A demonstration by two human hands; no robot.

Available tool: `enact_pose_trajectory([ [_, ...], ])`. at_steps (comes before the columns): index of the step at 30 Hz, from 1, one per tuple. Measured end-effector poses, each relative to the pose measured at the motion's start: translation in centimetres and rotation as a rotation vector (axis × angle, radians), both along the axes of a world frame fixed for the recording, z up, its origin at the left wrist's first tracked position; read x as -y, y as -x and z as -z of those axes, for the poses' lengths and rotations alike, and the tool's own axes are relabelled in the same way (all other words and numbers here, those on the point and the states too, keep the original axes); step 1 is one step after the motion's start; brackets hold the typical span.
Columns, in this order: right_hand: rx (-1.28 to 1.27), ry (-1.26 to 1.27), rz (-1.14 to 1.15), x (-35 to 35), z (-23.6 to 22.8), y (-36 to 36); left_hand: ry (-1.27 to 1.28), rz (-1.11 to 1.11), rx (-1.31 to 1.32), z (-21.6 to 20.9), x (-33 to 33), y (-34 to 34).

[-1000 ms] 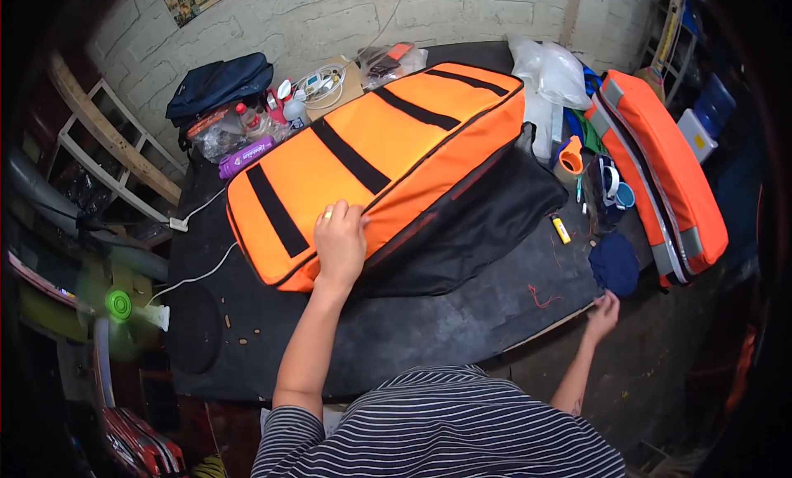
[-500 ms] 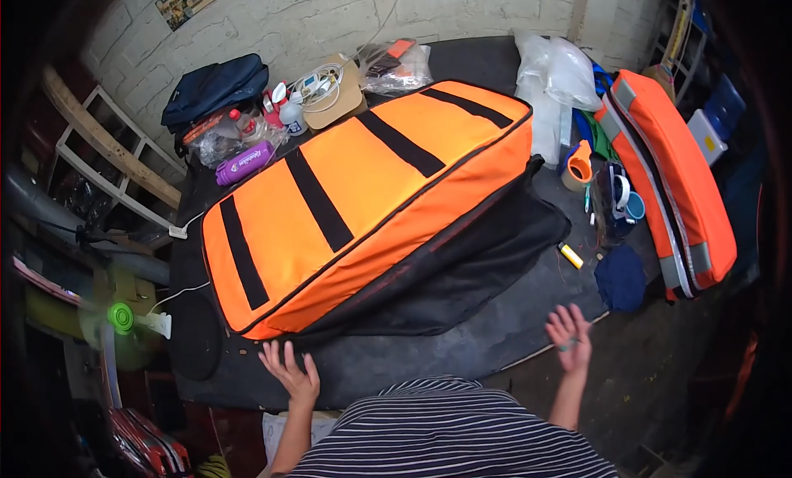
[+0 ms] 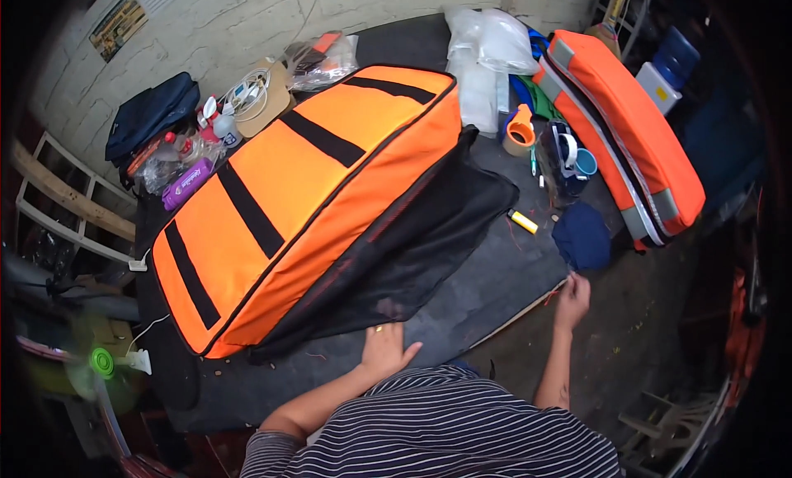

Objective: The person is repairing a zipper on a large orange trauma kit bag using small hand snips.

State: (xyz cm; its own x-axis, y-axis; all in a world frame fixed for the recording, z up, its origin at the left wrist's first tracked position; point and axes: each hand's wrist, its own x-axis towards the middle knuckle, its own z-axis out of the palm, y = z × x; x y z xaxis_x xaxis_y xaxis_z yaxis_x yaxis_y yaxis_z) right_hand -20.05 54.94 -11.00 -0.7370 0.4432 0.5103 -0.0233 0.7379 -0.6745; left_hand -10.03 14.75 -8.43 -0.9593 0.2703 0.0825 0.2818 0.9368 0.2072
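A long orange bag with black stripes [image 3: 305, 189] lies slantwise on a dark grey table mat [image 3: 495, 280], with black mesh fabric [image 3: 421, 247] spread out from under its near side. My left hand [image 3: 385, 348] rests flat on the mat just below the mesh edge, fingers together, holding nothing. My right hand [image 3: 572, 300] sits at the mat's near right corner, fingers curled around the edge; what it pinches is too small to tell. A striped shirt fills the bottom of the view.
A second orange padded bag [image 3: 627, 131] stands at the right. Behind are an orange cup [image 3: 520, 131], a blue mug [image 3: 584, 160], a yellow marker [image 3: 523, 221], a blue cloth [image 3: 582, 235], clear plastic bags [image 3: 487, 49], bottles [image 3: 186, 152], a navy bag [image 3: 148, 115] and a green fan [image 3: 101, 362].
The orange bag has been shifted left and toward me. My left hand left the bag's near end and now lies on the mat at centre. My right hand stays at the right corner.
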Motion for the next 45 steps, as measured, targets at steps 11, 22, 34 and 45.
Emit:
enact_pose_trajectory([
  [11, 0.154, -0.122, -0.031, 3.5, -1.1, 15.1, -0.286, 0.699, 0.128, 1.2, -13.5, 8.0],
  [22, 0.038, 1.755, -0.802, 5.9, 4.3, 17.0, -0.717, 0.417, -0.490, -13.1, -9.2, 19.9],
  [34, 0.578, 1.589, -0.616, -8.2, 2.8, -7.2, 0.017, 0.309, -0.471, -18.3, 4.8, 31.0],
  [45, 0.337, -0.097, 0.475, -5.9, 2.0, -3.7, -0.287, 0.184, -0.475, -19.9, 4.1, 32.2],
])
